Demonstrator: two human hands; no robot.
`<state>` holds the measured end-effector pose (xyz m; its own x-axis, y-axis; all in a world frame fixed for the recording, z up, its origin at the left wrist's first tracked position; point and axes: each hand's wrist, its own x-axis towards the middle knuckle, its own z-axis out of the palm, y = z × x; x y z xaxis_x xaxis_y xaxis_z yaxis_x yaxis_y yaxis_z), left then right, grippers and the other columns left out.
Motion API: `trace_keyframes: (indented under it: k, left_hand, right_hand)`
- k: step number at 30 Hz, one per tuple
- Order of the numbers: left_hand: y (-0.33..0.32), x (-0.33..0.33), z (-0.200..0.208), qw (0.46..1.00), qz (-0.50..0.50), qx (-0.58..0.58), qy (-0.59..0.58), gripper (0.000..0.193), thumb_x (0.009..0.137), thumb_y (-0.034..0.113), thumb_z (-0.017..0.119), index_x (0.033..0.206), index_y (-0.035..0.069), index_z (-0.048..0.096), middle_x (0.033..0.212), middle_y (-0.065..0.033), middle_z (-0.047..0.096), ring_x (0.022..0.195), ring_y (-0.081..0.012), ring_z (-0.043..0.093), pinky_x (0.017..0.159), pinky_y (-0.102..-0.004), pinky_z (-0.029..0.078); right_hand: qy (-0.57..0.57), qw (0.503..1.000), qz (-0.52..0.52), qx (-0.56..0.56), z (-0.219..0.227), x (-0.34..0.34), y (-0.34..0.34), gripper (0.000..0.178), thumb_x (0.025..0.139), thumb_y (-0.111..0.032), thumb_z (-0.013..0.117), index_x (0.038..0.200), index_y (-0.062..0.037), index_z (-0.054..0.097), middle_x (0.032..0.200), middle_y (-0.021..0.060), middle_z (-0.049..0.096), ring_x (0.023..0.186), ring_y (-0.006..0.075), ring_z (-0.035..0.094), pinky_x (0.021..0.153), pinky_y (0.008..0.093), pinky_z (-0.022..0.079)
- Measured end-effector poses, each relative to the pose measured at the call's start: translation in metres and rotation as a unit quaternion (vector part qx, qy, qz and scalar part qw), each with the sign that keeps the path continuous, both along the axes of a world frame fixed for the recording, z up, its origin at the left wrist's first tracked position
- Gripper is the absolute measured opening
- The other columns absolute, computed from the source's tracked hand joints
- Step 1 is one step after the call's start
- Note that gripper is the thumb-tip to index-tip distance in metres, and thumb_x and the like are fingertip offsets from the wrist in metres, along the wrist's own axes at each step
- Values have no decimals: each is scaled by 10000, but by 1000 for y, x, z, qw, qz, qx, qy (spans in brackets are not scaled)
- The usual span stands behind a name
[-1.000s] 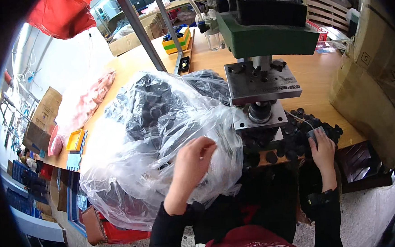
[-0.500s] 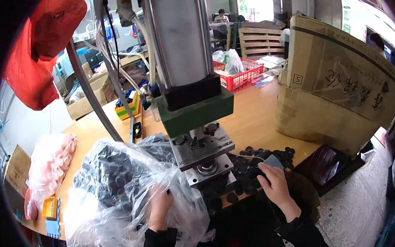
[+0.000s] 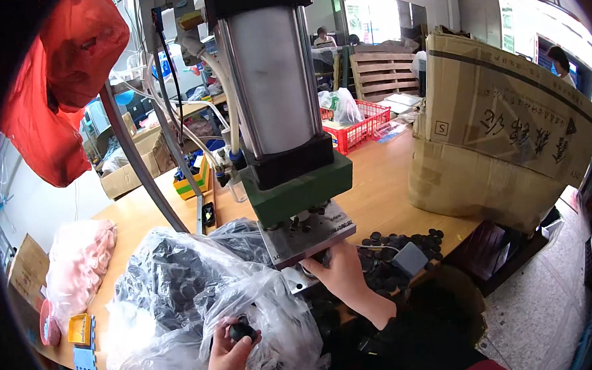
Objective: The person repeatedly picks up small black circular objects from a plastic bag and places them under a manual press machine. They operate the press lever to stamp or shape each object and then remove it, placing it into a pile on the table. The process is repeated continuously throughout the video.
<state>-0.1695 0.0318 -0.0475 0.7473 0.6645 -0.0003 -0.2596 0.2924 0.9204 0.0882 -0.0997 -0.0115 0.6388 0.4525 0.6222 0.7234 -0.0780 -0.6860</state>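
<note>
In my left hand (image 3: 226,359) is a small round black cap (image 3: 242,330), gripped between thumb and curled fingers above a clear plastic bag (image 3: 276,301) that holds many black pieces. My right hand (image 3: 344,275) reaches into the pneumatic press (image 3: 302,178), under its steel upper plate (image 3: 307,237). The thumb points left, toward the lower die; the plate hides the other fingertips, so I cannot make out whether they hold anything. A pile of round black caps (image 3: 381,278) lies to the right of the press. Beside them sits a grey box with a cable (image 3: 410,259).
A large cardboard box (image 3: 496,125) stands on the right, behind a dark brown tray (image 3: 493,251). Beyond the press is a red crate (image 3: 364,128). On the left are a bag of pink pieces (image 3: 83,258), a yellow tray (image 3: 78,329) and a hanging red bag (image 3: 66,84).
My right hand has left the grey box and moved left, under the press plate. My left hand has come nearer, now showing a black cap. The view has shifted slightly.
</note>
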Motion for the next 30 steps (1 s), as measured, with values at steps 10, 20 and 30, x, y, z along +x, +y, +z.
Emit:
trace_keyframes:
  k: [10, 20, 30]
  left_hand:
    - [-43, 70, 57, 997, -16, 71, 0, 579, 710, -22, 797, 1216, -38, 517, 1112, -125, 635, 1001, -211, 644, 897, -318, 508]
    - [-42, 147, 49, 885, 37, 418, 202, 494, 751, 179, 821, 1150, -36, 626, 1011, -146, 701, 965, -194, 662, 844, -327, 515]
    - [-28, 179, 42, 797, 17, 575, 184, 479, 751, 250, 788, 1110, -24, 630, 1007, -191, 693, 912, -277, 683, 778, -356, 516]
  right_hand:
    - [-118, 992, -36, -8, -32, 4, -40, 577, 736, -367, 806, 1160, -37, 599, 1076, 154, 631, 1041, 336, 571, 931, 442, 393]
    - [224, 890, -282, -280, -182, 46, -309, 700, 892, -423, 661, 1423, -47, 404, 1441, 192, 421, 1322, 358, 408, 1076, 493, 349]
    - [160, 932, -232, -227, -162, 44, -286, 599, 971, -384, 545, 1445, -60, 375, 1469, 172, 385, 1356, 341, 365, 1096, 463, 333]
